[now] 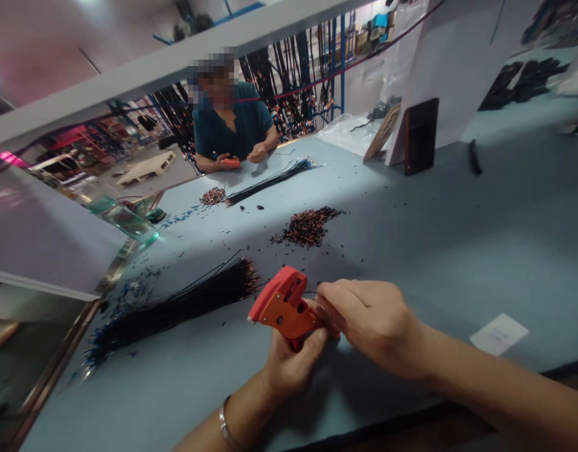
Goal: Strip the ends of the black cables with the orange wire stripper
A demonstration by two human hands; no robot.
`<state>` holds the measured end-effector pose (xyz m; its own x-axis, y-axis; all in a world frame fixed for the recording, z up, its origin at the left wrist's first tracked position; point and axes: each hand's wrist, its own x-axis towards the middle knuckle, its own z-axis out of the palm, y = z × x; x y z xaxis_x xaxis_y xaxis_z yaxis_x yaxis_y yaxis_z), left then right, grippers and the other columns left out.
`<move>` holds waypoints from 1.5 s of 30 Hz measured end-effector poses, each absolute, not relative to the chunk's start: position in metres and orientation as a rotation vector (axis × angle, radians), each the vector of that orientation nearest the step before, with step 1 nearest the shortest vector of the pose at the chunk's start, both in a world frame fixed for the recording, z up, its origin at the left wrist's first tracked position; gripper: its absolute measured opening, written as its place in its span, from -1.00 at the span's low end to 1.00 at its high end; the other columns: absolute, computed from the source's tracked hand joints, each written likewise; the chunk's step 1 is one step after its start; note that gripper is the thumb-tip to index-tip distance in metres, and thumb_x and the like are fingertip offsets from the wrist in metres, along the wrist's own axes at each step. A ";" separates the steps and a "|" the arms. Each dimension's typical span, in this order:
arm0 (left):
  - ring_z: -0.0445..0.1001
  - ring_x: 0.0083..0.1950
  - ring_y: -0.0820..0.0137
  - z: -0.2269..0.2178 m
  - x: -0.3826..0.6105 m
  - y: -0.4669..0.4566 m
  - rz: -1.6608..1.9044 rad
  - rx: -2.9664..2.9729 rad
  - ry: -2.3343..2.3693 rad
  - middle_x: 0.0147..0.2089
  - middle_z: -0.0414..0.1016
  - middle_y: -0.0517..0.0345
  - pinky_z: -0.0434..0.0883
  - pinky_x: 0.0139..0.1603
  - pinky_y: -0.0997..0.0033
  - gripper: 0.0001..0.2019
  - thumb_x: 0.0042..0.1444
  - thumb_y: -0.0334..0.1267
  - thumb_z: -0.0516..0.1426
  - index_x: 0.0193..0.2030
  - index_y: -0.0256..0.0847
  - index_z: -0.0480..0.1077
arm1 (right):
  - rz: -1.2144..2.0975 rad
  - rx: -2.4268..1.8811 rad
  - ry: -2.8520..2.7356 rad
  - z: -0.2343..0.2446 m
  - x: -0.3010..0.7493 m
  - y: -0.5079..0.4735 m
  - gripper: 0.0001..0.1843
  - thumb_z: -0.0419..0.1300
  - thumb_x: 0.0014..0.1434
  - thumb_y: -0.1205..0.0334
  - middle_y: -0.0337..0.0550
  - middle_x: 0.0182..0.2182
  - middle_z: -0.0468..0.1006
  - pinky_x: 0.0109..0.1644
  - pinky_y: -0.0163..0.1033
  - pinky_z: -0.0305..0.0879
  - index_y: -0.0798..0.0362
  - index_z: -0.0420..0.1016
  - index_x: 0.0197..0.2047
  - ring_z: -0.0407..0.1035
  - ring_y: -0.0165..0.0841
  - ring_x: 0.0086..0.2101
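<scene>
My left hand (293,367) is wrapped around the handle of a red and orange wire stripper (283,307), its head tilted up and to the left. Close against the tool's right side, my right hand (371,317) has its fingers pinched together. A short thin dark line, which looks like a wire (310,292), shows between these fingers and the stripper's jaws; the rest of it is hidden. To the left lies a thick bundle of black wires (176,314), with bare copper ends towards the tool and blue-tipped ends at the far left.
Behind the stripper is a heap of cut wire bits (310,227). Across the table (411,251) a co-worker (232,129) holds a red tool beside another wire bundle (270,182). A phone (421,136) leans upright at back right; a white card (499,334) lies right. A glass container (123,218) lies left.
</scene>
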<state>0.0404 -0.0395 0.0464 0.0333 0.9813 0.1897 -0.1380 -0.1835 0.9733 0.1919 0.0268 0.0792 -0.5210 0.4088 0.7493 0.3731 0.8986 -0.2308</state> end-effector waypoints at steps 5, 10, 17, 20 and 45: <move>0.49 -0.21 0.30 0.041 0.039 -0.043 1.360 1.273 1.063 -0.22 0.53 0.05 0.46 -0.13 0.32 -0.83 0.17 -0.20 0.19 -0.14 -0.19 0.44 | 0.102 -0.634 -2.106 0.082 0.191 0.022 -0.75 0.06 0.31 0.34 -0.29 -0.65 0.38 -0.51 -0.26 0.05 0.07 0.39 -0.42 0.21 -0.46 -0.65; 0.47 -0.24 0.34 0.032 0.037 -0.045 1.397 1.214 1.046 -0.25 0.52 0.12 0.45 -0.16 0.36 -0.78 0.14 -0.18 0.22 -0.08 -0.15 0.42 | 0.668 -0.706 -2.077 0.085 0.190 0.017 -0.82 0.07 0.24 0.33 -0.37 -0.66 0.36 -0.56 -0.39 0.04 0.06 0.36 -0.42 0.17 -0.55 -0.67; 0.48 -0.24 0.32 0.033 0.036 -0.045 1.394 1.221 1.082 -0.25 0.52 0.10 0.45 -0.17 0.35 -0.79 0.13 -0.17 0.23 -0.11 -0.17 0.46 | 1.056 -0.806 -1.978 0.090 0.189 0.020 -0.72 0.11 0.20 0.28 -0.39 -0.69 0.27 -0.61 -0.44 -0.01 0.05 0.27 -0.55 0.10 -0.55 -0.66; 0.51 -0.20 0.28 0.035 0.037 -0.045 1.377 1.222 1.101 -0.23 0.55 0.08 0.46 -0.12 0.32 -0.80 0.14 -0.19 0.23 -0.11 -0.18 0.47 | 1.113 -0.822 -1.950 0.090 0.189 0.022 -0.68 0.11 0.22 0.23 -0.38 -0.70 0.26 -0.62 -0.44 -0.02 0.05 0.27 -0.57 0.08 -0.55 -0.66; 0.51 -0.24 0.32 0.029 0.036 -0.042 1.437 1.095 1.093 -0.24 0.57 0.10 0.49 -0.15 0.34 -0.74 0.07 -0.17 0.28 -0.11 -0.18 0.46 | 0.256 -0.516 -2.076 0.079 0.186 0.023 -0.81 0.05 0.26 0.44 -0.25 -0.57 0.44 -0.30 -0.21 0.15 0.12 0.40 -0.36 0.13 -0.45 -0.57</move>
